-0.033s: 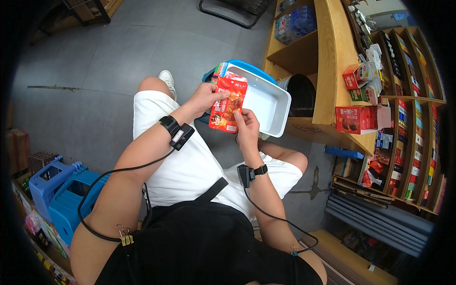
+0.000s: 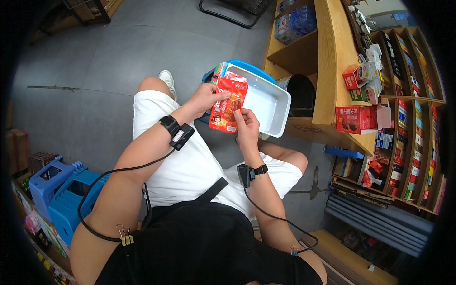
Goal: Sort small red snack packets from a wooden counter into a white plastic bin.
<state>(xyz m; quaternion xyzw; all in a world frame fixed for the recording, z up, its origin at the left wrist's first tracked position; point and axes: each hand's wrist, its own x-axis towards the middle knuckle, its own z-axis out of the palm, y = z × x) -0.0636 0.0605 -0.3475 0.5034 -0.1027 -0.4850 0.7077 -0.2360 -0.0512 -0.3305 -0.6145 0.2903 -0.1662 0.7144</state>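
Between my hands is a flat red snack pouch (image 2: 223,110) with pictures of food and a small cartoon figure on its front. My left hand (image 2: 205,99) pinches its left side, thumb lying across the front. The thumb and fingers of my right hand (image 2: 248,127) grip the lower right edge. Behind the pouch stands a white plastic bin (image 2: 284,114), its right part showing a bare white inside. Red and green packs (image 2: 220,70) lie at the bin's left end, partly hidden by the pouch. A blue stool (image 2: 251,64) shows under the bin.
To the right, a wooden counter (image 2: 332,57) carries opened red boxes (image 2: 349,118). A black bucket (image 2: 301,95) stands against it. Shelves of small packets (image 2: 403,142) rise at far right. Blue plastic stools (image 2: 73,197) are at lower left. Cables run along both my arms.
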